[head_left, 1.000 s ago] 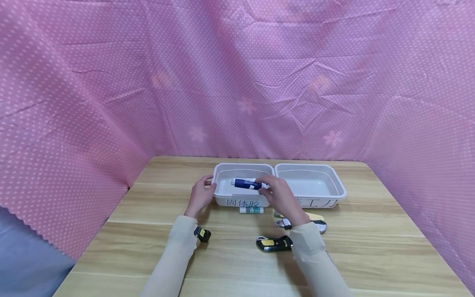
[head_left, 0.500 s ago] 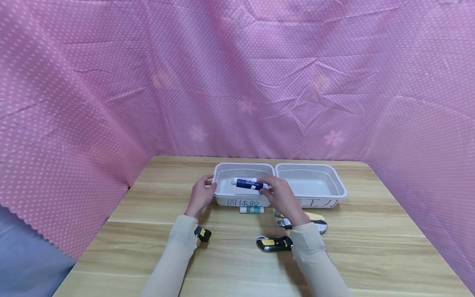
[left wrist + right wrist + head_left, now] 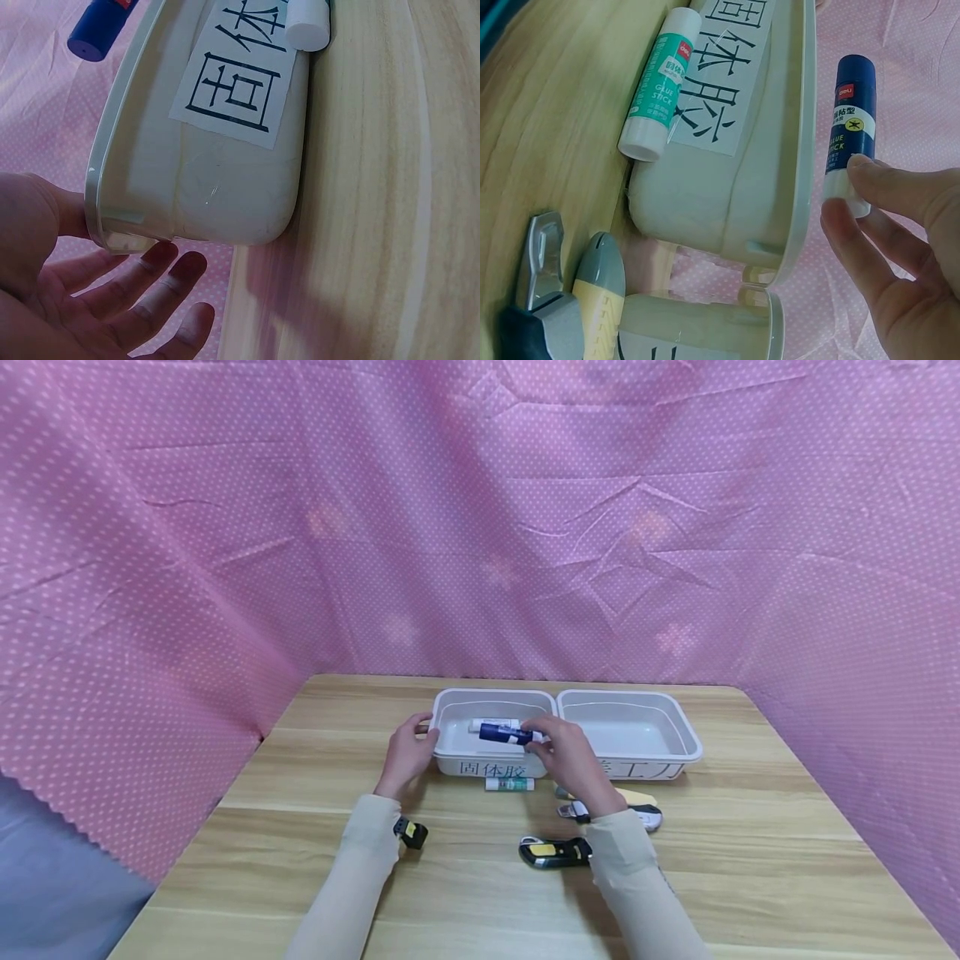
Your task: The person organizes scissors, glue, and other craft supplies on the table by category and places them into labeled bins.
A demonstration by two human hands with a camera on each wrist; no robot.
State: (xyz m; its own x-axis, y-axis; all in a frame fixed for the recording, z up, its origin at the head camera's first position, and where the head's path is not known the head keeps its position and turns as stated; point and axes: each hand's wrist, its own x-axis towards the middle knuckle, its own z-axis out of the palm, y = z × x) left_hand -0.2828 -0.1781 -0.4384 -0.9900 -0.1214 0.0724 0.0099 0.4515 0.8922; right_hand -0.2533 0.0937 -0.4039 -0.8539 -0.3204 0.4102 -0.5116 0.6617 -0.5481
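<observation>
My right hand (image 3: 566, 756) pinches a dark blue glue stick (image 3: 853, 112) by its white end, between thumb and fingers. It is held over the left white plastic box (image 3: 491, 695). Inside that box lies a white glue stick (image 3: 487, 724), partly covered by the blue one in the head view. At the box's left end, my left hand (image 3: 408, 753) holds the rim, thumb at the edge and fingers against the outer wall. A green and white glue stick (image 3: 660, 82) lies on the table against the box's labelled front.
A second white box (image 3: 630, 695) adjoins on the right. Before it lie a yellow utility knife (image 3: 598, 300) and a silver and black one (image 3: 647, 816), partly under my right wrist. Nearer sits a black and yellow utility knife (image 3: 553, 852). Pink dotted cloth (image 3: 495, 527) hangs behind the table.
The blue glue stick in my right hand has shifted slightly to the right, showing more of the white one beneath. My left hand keeps its place on the box.
</observation>
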